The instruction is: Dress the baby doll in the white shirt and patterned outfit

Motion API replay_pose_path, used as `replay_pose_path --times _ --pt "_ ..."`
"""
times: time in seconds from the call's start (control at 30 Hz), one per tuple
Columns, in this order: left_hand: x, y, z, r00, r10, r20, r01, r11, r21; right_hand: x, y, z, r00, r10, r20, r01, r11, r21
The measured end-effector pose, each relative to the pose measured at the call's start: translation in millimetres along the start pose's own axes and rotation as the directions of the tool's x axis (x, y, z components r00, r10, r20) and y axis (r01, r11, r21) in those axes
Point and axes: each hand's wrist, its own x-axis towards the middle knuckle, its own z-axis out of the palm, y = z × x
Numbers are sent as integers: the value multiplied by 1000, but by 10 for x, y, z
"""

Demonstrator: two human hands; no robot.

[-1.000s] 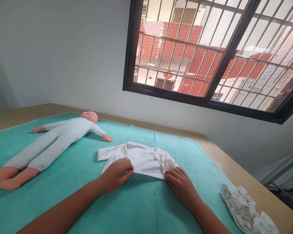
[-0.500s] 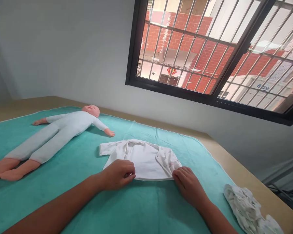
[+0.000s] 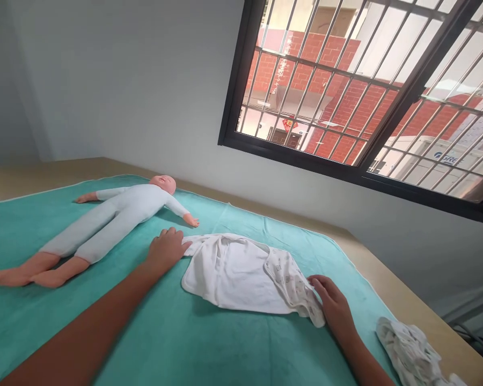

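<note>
A small white baby shirt (image 3: 245, 279) with a faint print lies spread open on a green cloth (image 3: 225, 354). My left hand (image 3: 167, 249) is closed on the end of its left-hand sleeve, fingertips pressed to the fabric. At the other side, my right hand (image 3: 334, 303) pinches the right-hand sleeve, which hangs bunched toward me; part of the grip is hidden behind the hand. Beyond my left hand lies a baby doll (image 3: 132, 206) on its back, dressed in a white bodysuit, arms spread.
A crumpled pile of white printed baby clothes (image 3: 412, 351) lies at the right on the cloth's edge. The wooden tabletop (image 3: 370, 257) shows around the cloth. Behind it stand a grey wall (image 3: 124, 80) and a barred window (image 3: 326, 91).
My left hand has moved from the shirt's bottom edge up and left to the sleeve end. My right hand has shifted right to the other sleeve, and the shirt's lower left corner now shows.
</note>
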Motion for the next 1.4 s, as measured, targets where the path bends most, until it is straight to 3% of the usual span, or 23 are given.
replay_pose_path --times 0.1,0.23,0.4,0.53,0.63,0.7,0.77,0.87,0.93,1.0,1.07,1.1,1.13,1.23,1.4 --pt "52 -106 42 993 -70 98 76 995 -67 73 137 -12 995 102 -5 -102 987 -128" --pt "62 -44 40 984 -83 155 111 977 -182 86 208 25 991 80 104 -51 967 -249" --pt "100 -22 -11 979 -136 150 179 928 -328 77 209 -17 988 128 90 -109 975 -195" --pt "64 -15 -35 978 -201 49 206 930 -305 66 215 -70 985 168 -42 -173 971 -167" --pt "-24 96 -20 994 -79 -71 67 985 -158 53 233 -50 978 189 -92 -203 962 -181" --pt "-89 207 -28 983 32 -182 -47 995 -83 71 252 -34 979 180 -92 -195 961 -196" --pt "-157 327 -68 952 165 -257 -184 981 -54 138 274 -46 985 153 -80 -167 961 -220" --pt "-304 520 -157 874 432 -225 -470 868 -160 329 296 -126 995 91 -37 -98 951 -295" --pt "-448 660 -199 768 620 -160 -638 721 -268 459 296 -174 999 12 -49 -30 920 -391" --pt "-610 800 -216 617 781 -92 -760 561 -327 527 276 -157 980 -116 -160 17 857 -516" --pt "-756 916 -220 488 872 -35 -828 450 -335 507 223 -53 933 -264 -244 68 796 -601" --pt "-812 959 -222 452 892 -14 -846 423 -325 467 181 24 917 -325 -230 122 779 -615" --pt "-855 991 -226 440 898 1 -855 419 -306 416 128 107 910 -375 -176 201 770 -605" --pt "-906 1031 -239 457 889 29 -864 451 -224 263 -70 319 887 -459 43 421 768 -483" --pt "-893 1018 -240 537 843 36 -808 526 -265 214 -290 415 881 -394 262 459 847 -267"
